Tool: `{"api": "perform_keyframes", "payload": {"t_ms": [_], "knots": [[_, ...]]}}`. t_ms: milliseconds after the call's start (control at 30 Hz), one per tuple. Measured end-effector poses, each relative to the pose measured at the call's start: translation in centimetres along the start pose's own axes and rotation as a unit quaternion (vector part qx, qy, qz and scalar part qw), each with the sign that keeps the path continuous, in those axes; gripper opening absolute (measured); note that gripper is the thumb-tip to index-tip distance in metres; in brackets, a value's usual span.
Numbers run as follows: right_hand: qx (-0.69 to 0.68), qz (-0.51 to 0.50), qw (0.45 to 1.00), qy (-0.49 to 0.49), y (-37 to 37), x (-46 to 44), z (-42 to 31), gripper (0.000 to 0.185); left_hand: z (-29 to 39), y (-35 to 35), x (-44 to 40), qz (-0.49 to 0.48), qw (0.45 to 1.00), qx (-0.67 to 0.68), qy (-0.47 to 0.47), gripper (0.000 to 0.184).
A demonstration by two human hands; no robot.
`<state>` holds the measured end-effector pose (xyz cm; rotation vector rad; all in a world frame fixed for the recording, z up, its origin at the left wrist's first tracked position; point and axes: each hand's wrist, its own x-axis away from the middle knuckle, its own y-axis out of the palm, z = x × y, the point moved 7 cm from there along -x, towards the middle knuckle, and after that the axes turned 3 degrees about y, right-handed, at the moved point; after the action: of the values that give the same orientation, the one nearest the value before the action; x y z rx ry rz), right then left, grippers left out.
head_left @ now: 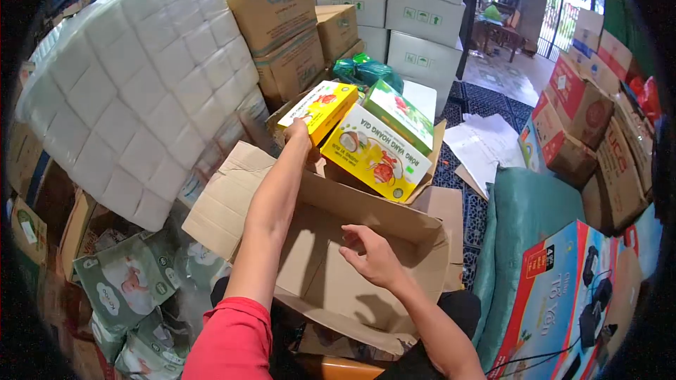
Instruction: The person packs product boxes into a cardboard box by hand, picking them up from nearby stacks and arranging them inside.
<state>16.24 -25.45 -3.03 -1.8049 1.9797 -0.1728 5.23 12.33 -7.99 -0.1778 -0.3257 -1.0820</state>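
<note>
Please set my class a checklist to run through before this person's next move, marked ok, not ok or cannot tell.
1. Left hand touching the leftmost yellow box: ok.
2. Firm grip there: cannot tell, fingers partly hidden.
3. Right hand free: ok, holding nothing.
4. Both hands on that box: not ok, only the left.
5. Near carton open on top: ok.

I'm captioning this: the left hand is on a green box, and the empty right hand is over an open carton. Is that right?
Not quite: the colour is wrong. In the head view, the left hand is on a yellow box, and the empty right hand is over an open carton.
</note>
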Motion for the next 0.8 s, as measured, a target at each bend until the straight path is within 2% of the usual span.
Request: {"api": "perform_keyframes", "payload": {"t_ms": [33, 133, 167, 267, 300, 367, 400, 433, 533, 600, 667, 700, 733, 767, 800], "knots": [[0.010, 0.002, 1.000, -0.012, 0.0, 0.0, -0.1, 0.041, 0.1, 1.2, -0.3, -0.043, 0.986, 0.159, -0.006, 0.040], [0.022, 0.003, 1.000, -0.011, -0.2, 0.2, 0.1, 0.041, 1.3, 0.1, -0.1, 0.004, 0.996, -0.029, 0.080, 0.039], [0.020, 0.001, 1.000, -0.004, -0.3, 0.4, 0.3, 0.042, 1.4, 0.0, -0.3, -0.028, 0.997, -0.022, 0.073, 0.040], [0.011, 0.000, 1.000, 0.012, -0.6, 0.7, 0.7, 0.043, 3.2, -2.0, 1.6, -0.031, 0.983, -0.149, 0.104, 0.038], [0.007, 0.003, 1.000, 0.016, -0.6, 0.7, 0.9, 0.043, 1.6, -1.0, -2.1, -0.062, 0.990, -0.085, 0.095, 0.037], [0.008, -0.004, 0.999, 0.042, -0.3, 0.8, 1.4, 0.044, 2.6, -2.3, -1.1, -0.063, 0.987, -0.122, 0.087, 0.033], [0.033, -0.001, 0.999, 0.024, -0.1, 0.8, 1.4, 0.044, 3.0, -3.1, -0.7, -0.062, 0.985, -0.140, 0.083, 0.032], [0.057, 0.002, 0.998, 0.005, 0.2, 0.8, 1.6, 0.044, 3.4, -3.3, -1.1, -0.090, 0.972, -0.166, 0.141, 0.030], [0.090, -0.003, 0.996, -0.024, 0.8, 1.2, 0.9, 0.040, 6.7, -7.1, 7.3, -0.207, 0.923, -0.184, 0.268, 0.031], [0.094, -0.005, 0.994, -0.053, 1.3, 1.1, 0.0, 0.034, 7.5, -11.7, 15.6, -0.218, 0.893, 0.010, 0.393, 0.023], [0.098, -0.004, 0.991, -0.094, 1.8, 1.3, -1.3, 0.025, 5.9, -16.6, 23.1, -0.249, 0.892, -0.014, 0.377, 0.027], [0.112, -0.007, 0.984, -0.140, 2.1, 1.6, -2.2, 0.020, 5.4, -18.5, 26.9, -0.233, 0.878, -0.067, 0.412, 0.028], [0.125, -0.004, 0.975, -0.184, 2.2, 2.0, -3.2, 0.015, 4.0, -19.2, 29.9, -0.327, 0.798, -0.032, 0.506, 0.024], [0.144, 0.005, 0.963, -0.229, 2.0, 2.3, -4.2, 0.011, 1.1, -20.6, 32.7, -0.345, 0.702, -0.032, 0.622, 0.017], [0.129, 0.022, 0.956, -0.263, 1.3, 2.8, -5.5, 0.008, -2.3, -21.5, 36.3, -0.427, 0.709, -0.073, 0.557, 0.010]]}}
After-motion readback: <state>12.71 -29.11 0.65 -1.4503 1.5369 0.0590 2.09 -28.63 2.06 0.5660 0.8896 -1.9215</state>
